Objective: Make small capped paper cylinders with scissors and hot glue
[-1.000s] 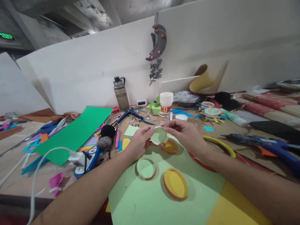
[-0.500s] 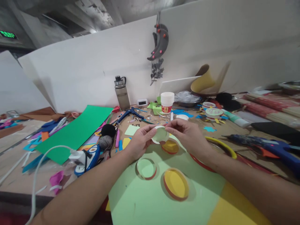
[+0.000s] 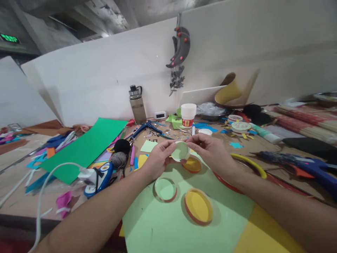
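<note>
My left hand and my right hand meet above the table, both pinching a small white ring with a pale green disc in it. Fingers of each hand close on its rim from opposite sides. Just below it a red-rimmed ring with a yellow inside lies on a light green sheet. Two more rings rest nearer me on that sheet: one with a green inside, one larger with a yellow inside.
A dark green sheet, a water bottle, stacked paper cups, a blue glue gun at the right, a white cable and a blue-white device at the left. Paper scraps, pens and yarn balls litter the table.
Almost nothing: both hands stay on the small ring, which shifted very slightly to the right with a small camera drift.
</note>
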`<state>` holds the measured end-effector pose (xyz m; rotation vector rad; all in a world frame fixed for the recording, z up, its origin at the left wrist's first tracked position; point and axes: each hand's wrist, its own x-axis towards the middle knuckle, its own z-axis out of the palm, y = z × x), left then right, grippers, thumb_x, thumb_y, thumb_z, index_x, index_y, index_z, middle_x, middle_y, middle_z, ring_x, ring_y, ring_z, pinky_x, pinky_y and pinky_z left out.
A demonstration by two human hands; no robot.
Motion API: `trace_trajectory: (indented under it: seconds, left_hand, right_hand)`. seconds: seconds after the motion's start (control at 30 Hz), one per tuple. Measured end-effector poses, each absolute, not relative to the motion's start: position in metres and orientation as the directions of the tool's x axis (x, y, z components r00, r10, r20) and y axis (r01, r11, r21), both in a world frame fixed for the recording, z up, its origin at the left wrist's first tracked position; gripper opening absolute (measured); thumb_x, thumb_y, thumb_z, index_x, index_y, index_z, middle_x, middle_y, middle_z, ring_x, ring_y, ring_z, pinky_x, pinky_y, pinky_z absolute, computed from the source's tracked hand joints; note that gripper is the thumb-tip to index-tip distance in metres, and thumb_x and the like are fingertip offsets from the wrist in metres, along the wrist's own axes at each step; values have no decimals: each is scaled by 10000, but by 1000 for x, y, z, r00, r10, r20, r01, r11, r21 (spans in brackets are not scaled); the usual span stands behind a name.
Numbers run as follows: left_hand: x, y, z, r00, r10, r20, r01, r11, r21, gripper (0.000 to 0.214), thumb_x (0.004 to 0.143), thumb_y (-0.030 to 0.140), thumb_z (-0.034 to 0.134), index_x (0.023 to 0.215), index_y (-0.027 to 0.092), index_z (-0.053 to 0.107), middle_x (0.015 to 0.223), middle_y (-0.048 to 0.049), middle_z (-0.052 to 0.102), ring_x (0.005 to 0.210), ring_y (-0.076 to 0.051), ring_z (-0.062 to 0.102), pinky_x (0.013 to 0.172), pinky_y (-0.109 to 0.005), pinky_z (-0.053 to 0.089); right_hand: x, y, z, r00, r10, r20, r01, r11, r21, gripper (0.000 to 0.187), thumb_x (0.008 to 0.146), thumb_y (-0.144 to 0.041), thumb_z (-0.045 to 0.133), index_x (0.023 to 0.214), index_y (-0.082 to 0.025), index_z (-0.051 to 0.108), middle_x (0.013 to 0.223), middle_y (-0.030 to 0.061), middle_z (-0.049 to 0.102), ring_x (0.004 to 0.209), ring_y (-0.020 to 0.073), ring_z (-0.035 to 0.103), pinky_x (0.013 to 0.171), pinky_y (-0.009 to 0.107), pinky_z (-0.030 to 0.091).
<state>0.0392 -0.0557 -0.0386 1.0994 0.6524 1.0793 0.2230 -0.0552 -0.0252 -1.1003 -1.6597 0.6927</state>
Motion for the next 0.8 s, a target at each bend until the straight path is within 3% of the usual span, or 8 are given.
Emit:
trace_trajectory:
  seconds: [0.33, 0.47, 0.8]
  left_hand:
    - [38, -57, -37, 353, 926, 132, -403, 23, 915, 328, 757, 330, 774, 1040, 169, 732, 1082, -96, 718, 898, -183, 662, 868, -363, 539]
    - [37, -57, -37, 378, 918, 122, -383, 35, 923, 327, 776, 333, 758, 1054, 163, 732, 1061, -106, 726, 861, -181, 678, 830, -332, 541]
    - [38, -60, -33, 379, 922, 74, -387, 85, 918, 330, 775, 342, 758, 1054, 167, 730, 1035, -88, 728, 804, -164, 674, 828, -352, 554]
  right_hand:
    - [224, -57, -24, -137, 811, 569, 426, 567, -705, 129, 867, -312, 598, 830, -203, 657, 757, 43, 669, 705, 181, 585, 636, 309, 459]
    - [224, -57, -24, -153, 769, 620, 441, 615, -654, 108, 865, -291, 611, 793, -215, 636, 717, 31, 634, 689, 181, 567, 638, 314, 453]
    - [224, -56, -28, -155, 767, 623, 417, 622, -663, 99, 875, -296, 605, 833, -216, 645, 744, 28, 634, 684, 175, 559, 639, 313, 456]
